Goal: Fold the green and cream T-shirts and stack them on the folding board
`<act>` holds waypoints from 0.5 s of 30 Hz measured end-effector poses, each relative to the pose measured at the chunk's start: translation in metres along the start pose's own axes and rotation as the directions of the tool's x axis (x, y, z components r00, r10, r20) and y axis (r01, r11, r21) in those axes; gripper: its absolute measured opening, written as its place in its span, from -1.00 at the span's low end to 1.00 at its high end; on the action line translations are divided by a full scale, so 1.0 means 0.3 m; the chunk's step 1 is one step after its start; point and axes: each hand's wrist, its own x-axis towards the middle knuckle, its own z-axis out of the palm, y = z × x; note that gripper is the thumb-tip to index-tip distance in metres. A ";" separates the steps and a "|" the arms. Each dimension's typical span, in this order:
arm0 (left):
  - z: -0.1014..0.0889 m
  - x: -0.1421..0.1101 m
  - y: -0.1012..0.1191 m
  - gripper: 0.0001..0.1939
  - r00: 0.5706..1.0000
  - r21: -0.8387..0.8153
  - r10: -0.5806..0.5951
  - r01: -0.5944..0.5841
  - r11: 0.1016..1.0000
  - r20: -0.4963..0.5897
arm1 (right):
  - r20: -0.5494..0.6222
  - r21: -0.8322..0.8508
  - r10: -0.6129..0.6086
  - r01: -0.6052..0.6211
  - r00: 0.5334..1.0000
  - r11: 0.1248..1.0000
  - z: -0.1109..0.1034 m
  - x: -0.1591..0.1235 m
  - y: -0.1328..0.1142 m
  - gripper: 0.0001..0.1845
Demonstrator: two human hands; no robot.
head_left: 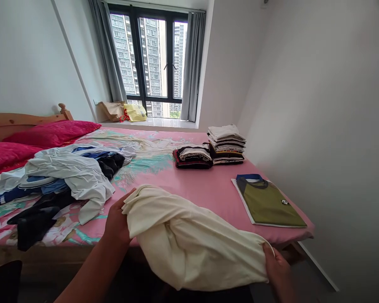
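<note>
A cream garment (192,240) is stretched between my two hands at the front edge of the bed, bunched and sagging in the middle. I cannot make out what kind of garment it is. My left hand (118,219) grips its left end, the fingers mostly hidden behind the cloth. At the other end, my right hand (276,265) pinches an edge between thumb and fingers. To the right on the bed lies a flat folded olive T-shirt (268,202) with a small panda patch, on top of white and blue cloth.
Loose clothes (72,172) are heaped on the left of the bed (189,181). Farther back stand a low folded pile (192,156) and a taller folded stack (226,145). Red pillows (53,132) lie by the headboard. Bags (135,112) rest on the windowsill. A wall (322,126) borders the right.
</note>
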 end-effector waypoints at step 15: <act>0.151 -0.125 -0.186 -0.50 0.728 0.190 -0.378 0.330 0.925 0.572 | 0.360 0.450 -0.558 0.385 0.748 0.806 0.171 -0.342 -0.312 -0.68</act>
